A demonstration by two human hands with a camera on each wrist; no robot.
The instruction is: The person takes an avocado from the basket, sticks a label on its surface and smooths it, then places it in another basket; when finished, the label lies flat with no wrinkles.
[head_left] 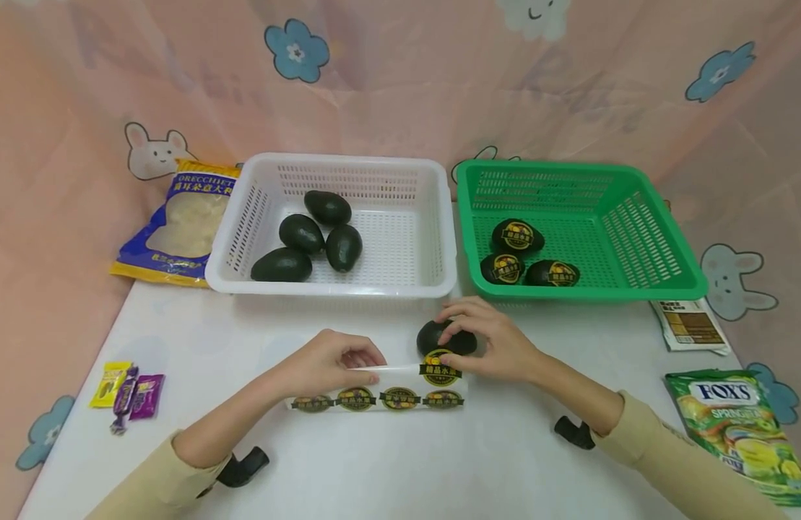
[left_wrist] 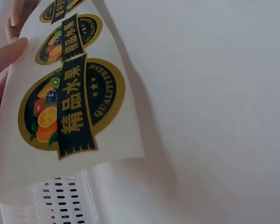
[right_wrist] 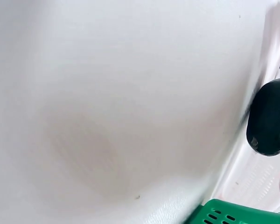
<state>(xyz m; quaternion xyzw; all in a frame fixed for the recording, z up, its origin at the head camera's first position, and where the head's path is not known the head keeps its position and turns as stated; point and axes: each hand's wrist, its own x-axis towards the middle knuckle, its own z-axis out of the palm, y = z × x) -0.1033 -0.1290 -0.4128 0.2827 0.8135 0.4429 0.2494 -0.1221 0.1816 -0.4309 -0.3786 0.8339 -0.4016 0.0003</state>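
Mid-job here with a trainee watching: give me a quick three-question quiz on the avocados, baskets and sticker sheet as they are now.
1. How many avocados lie in the white basket?
2. True or false: the avocados in the green basket carry stickers.
3. What does the left hand hold? A) sticker sheet B) candy C) basket

Key:
1. Four.
2. True; all three are labelled.
3. A. The right hand rests on the avocado on the table.

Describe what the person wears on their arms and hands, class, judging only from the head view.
Both hands, left hand and right hand, are bare. Pale yellow long sleeves end above the wrists. A small black device sits under each forearm.
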